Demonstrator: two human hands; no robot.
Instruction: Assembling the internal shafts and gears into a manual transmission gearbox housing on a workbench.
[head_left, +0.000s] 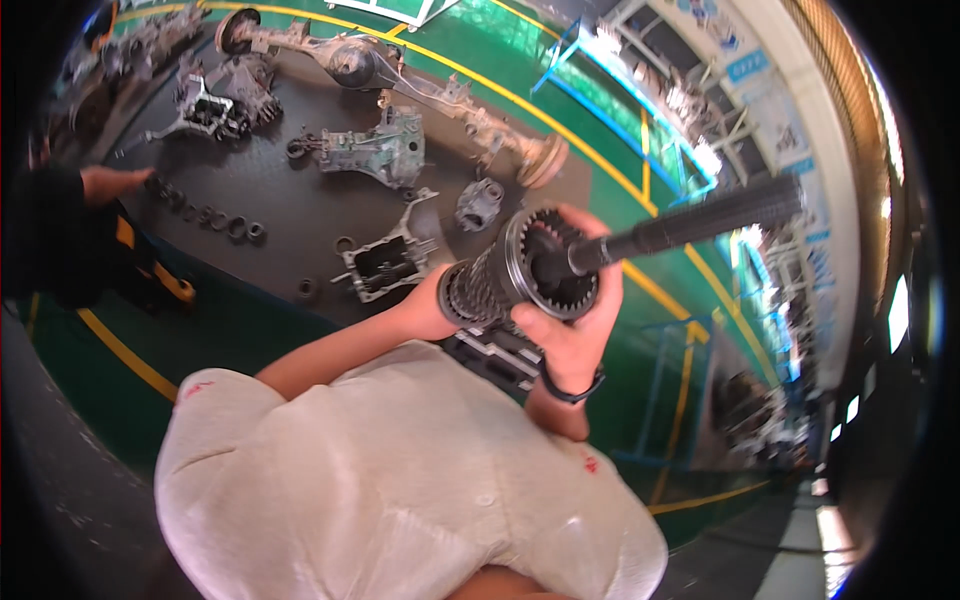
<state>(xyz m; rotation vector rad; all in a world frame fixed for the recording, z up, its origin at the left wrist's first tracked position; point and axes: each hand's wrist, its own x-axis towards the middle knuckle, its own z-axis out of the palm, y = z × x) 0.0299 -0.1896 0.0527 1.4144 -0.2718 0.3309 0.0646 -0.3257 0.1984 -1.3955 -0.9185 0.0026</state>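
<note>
Both of my hands hold a gearbox shaft [690,225] with a stack of gears [487,288] on it, raised in front of my chest. My left hand [432,308] is closed at the narrower gear end, its fingers mostly hidden behind the gears. Around the wide toothed ring [518,258] my right hand [578,340] is wrapped, thumb on the near side and fingers over the far side. The long splined end of the shaft sticks out past the ring to the upper right. A dark band circles my right wrist.
A dark table [275,225] carries an axle [370,65], a gearbox housing [375,148], an open casing [385,265], a small grey casting [480,203] and a row of rings [212,218]. At the left is another person's hand [115,183]. Blue-framed racks [625,95] stand beyond.
</note>
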